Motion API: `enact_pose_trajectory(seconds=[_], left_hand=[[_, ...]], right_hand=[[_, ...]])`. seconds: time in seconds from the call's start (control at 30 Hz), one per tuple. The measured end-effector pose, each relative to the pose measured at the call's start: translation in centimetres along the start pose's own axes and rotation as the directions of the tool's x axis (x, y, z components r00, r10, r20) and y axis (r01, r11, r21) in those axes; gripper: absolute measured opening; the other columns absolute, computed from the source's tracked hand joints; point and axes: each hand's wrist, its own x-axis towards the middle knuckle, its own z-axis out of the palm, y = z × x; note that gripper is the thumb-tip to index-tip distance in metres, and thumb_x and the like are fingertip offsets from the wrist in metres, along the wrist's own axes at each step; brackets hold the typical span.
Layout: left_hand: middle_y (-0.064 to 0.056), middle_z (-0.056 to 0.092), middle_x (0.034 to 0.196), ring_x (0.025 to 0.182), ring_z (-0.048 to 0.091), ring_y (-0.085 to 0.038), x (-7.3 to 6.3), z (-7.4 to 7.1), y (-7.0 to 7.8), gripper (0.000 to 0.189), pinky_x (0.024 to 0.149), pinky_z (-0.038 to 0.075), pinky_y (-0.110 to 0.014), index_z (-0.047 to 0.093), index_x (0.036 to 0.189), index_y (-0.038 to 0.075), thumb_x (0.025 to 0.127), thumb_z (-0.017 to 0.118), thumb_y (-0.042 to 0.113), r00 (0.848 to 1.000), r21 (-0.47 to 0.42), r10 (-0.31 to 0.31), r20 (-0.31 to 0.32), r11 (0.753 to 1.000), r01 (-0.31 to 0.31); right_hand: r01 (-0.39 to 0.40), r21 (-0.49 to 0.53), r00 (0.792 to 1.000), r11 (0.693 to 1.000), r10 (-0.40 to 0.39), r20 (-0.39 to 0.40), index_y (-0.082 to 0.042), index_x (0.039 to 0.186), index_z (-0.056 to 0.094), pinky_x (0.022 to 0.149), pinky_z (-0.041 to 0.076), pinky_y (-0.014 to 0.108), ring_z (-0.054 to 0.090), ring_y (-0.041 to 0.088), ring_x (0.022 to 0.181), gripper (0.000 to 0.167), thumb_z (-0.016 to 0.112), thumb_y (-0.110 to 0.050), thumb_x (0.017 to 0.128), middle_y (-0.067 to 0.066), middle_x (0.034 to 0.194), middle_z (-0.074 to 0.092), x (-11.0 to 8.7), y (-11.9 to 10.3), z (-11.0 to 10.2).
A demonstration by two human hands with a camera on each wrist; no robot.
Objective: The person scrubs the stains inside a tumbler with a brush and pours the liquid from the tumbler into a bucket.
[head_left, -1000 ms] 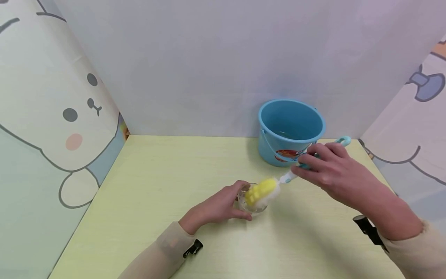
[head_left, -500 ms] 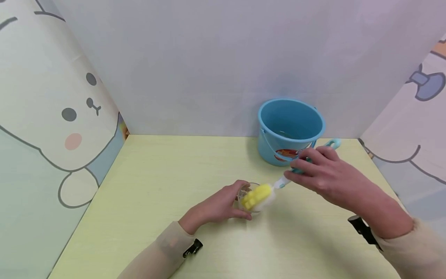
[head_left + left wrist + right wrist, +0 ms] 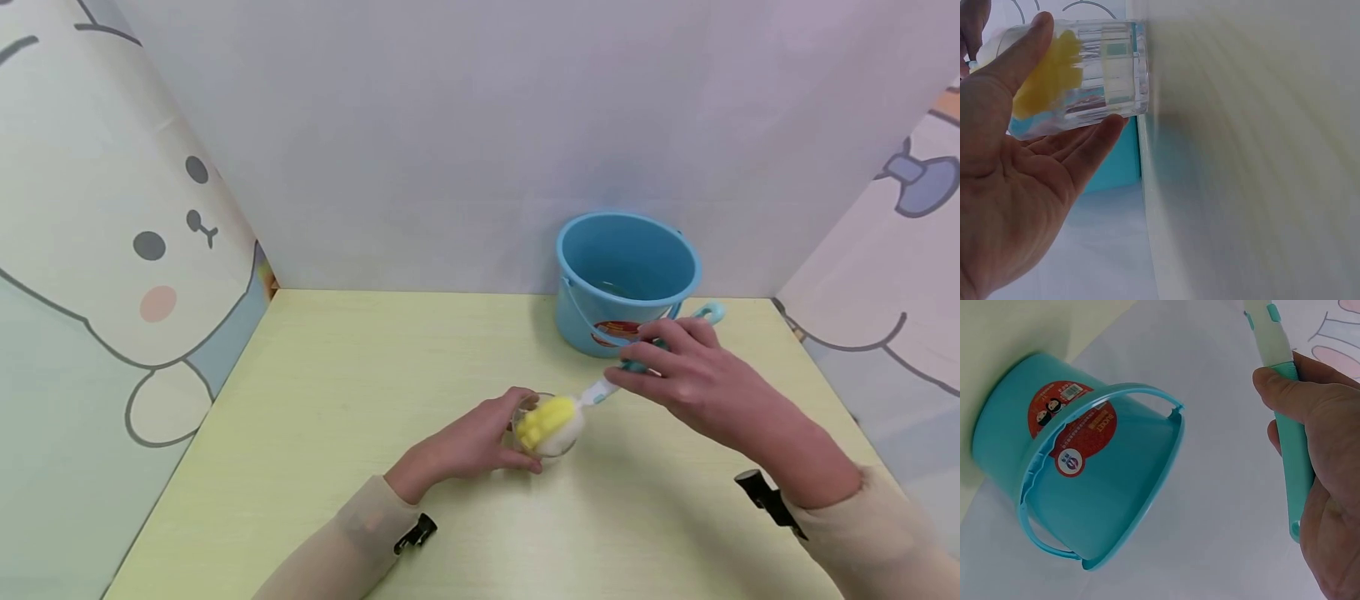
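Observation:
My left hand (image 3: 476,442) holds a clear glass cup (image 3: 1110,72) by its side, thumb and fingers around it; in the left wrist view the cup stands with its base at the table. A cup brush with a yellow and white sponge head (image 3: 547,423) reaches into the cup's mouth. Up in the left wrist view, yellow sponge shows through the upper part of the glass wall. My right hand (image 3: 693,379) grips the brush's teal handle (image 3: 1294,465), its thumb near the white neck. The brush is tilted, its handle end rising to the right.
A blue bucket (image 3: 572,329) with a carrying handle and red sticker stands behind the hands, at the table's back right; a little water shows inside. The pale yellow table (image 3: 375,358) meets a plain cloth backdrop (image 3: 405,167), with cartoon-printed panels on both sides.
My right hand has moved left and slightly down, pushing the sponge head further into the cup. The left hand and cup have stayed in place.

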Motion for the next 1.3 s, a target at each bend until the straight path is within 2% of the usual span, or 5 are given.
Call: enact_pose_trajectory(seconds=[0.17,0.37,0.53,0.7,1.3], left_hand=[[-0.001,0.059,0.145,0.125,0.057,-0.01,0.0,0.0,0.0,0.085,0.105,0.05,-0.03,0.044,0.151,0.013,0.085,0.093,0.034,1.0,-0.015,0.019,-0.005,1.0,-0.019],[0.003,0.06,0.141,0.124,0.057,-0.008,0.1,0.1,0.0,0.085,0.108,0.048,-0.03,0.043,0.151,0.014,0.085,0.093,0.031,1.0,-0.045,0.023,-0.003,0.999,-0.023],[0.004,0.062,0.134,0.117,0.059,-0.007,0.0,0.1,0.0,0.085,0.103,0.05,-0.028,0.044,0.15,0.014,0.084,0.094,0.031,1.0,-0.055,0.021,-0.001,0.998,-0.021],[0.006,0.063,0.129,0.11,0.06,-0.007,0.0,0.0,0.0,0.084,0.099,0.053,-0.03,0.045,0.149,0.013,0.083,0.094,0.03,1.0,-0.064,0.016,-0.001,0.998,-0.016],[0.007,0.063,0.122,0.111,0.061,-0.006,0.0,0.0,-0.2,0.082,0.1,0.053,-0.029,0.045,0.146,0.014,0.084,0.094,0.032,1.0,-0.072,0.014,0.005,0.997,-0.014]], right_hand=[[-0.018,-0.001,1.0,1.0,0.018,0.001,-0.016,0.122,0.078,0.079,0.042,0.057,0.054,0.041,0.11,0.043,0.086,-0.011,0.08,0.01,0.118,0.067,0.1,-0.2,0.3],[-0.031,-0.013,0.999,0.999,0.03,-0.019,-0.014,0.122,0.077,0.076,0.042,0.058,0.055,0.042,0.108,0.046,0.087,-0.01,0.077,0.012,0.117,0.067,0.3,-0.5,0.5],[-0.044,-0.02,0.998,0.999,0.043,-0.044,-0.012,0.121,0.077,0.074,0.043,0.059,0.056,0.042,0.107,0.024,0.069,-0.016,0.098,0.013,0.117,0.067,0.5,-0.7,0.7],[-0.076,-0.044,0.997,0.996,0.075,-0.027,-0.014,0.118,0.078,0.075,0.044,0.058,0.057,0.043,0.107,0.062,0.098,-0.002,0.061,0.013,0.114,0.069,0.8,-0.9,0.8],[-0.12,-0.126,0.992,0.985,0.123,0.021,-0.017,0.118,0.077,0.073,0.046,0.056,0.057,0.047,0.107,0.069,0.103,-0.002,0.056,0.014,0.112,0.07,0.5,0.0,0.9]])
